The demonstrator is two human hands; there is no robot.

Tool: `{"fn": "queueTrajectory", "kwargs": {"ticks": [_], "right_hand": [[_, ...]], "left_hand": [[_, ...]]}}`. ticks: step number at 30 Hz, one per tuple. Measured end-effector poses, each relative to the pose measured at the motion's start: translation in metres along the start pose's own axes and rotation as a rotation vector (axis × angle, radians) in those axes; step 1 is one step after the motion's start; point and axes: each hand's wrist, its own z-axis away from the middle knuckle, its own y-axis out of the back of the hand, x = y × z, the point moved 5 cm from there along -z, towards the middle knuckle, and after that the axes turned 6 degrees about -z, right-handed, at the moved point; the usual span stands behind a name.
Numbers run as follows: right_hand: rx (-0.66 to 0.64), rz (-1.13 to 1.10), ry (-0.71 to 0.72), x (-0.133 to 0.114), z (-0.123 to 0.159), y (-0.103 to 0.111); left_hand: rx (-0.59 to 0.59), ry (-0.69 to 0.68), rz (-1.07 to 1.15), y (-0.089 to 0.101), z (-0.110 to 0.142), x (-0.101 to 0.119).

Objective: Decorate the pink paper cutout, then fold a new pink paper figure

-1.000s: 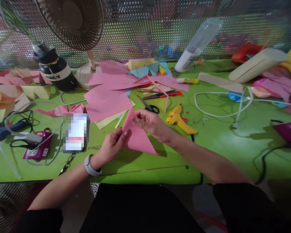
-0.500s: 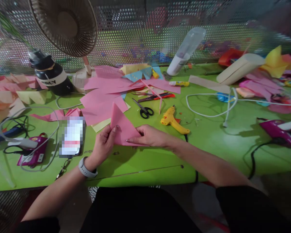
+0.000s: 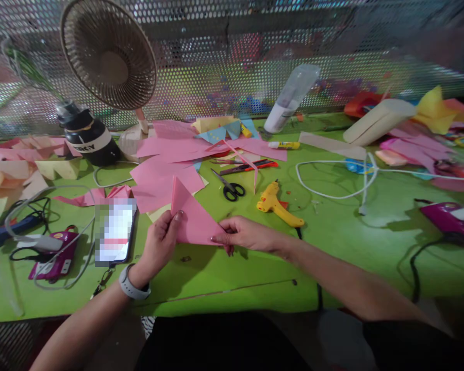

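Note:
A folded piece of pink paper (image 3: 193, 219), roughly triangular with its tip pointing away from me, is held between both hands above the green table (image 3: 224, 278). My left hand (image 3: 163, 239) pinches its left edge, thumb on top. At the lower right corner, my right hand (image 3: 243, 234) grips the paper between thumb and fingers. Beyond the paper lie black-handled scissors (image 3: 232, 189), and a yellow glue gun (image 3: 278, 203) rests to the right of them. A lit phone (image 3: 118, 232) lies left of my left hand.
Pink sheets (image 3: 166, 178) spread behind the paper. A fan (image 3: 110, 56) and a black jar (image 3: 90, 139) stand at back left. A clear bottle (image 3: 292, 98), a glue stick (image 3: 284, 145) and a cardboard tube (image 3: 379, 122) are at the back. A white cable (image 3: 332, 197) loops at right.
My right hand has shifted slightly right along the paper's lower edge, and more of the pink triangle shows between my hands. The whole view has tilted up a little.

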Motion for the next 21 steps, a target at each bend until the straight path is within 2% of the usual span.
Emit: {"fn": "queueTrajectory", "kwargs": {"ticks": [9, 13, 18, 21], "right_hand": [[-0.045, -0.037, -0.014, 0.01, -0.002, 0.002], [-0.001, 0.06, -0.031, 0.011, -0.002, 0.008], [-0.051, 0.108, -0.053, 0.013, 0.001, 0.009], [0.002, 0.174, -0.052, 0.015, 0.003, 0.012]], "left_hand": [[-0.019, 0.035, -0.002, 0.006, -0.002, 0.001], [-0.012, 0.025, 0.003, 0.009, -0.007, -0.001], [-0.033, 0.054, -0.007, 0.01, -0.011, -0.003], [-0.034, 0.081, 0.033, 0.011, -0.013, -0.005]]}}
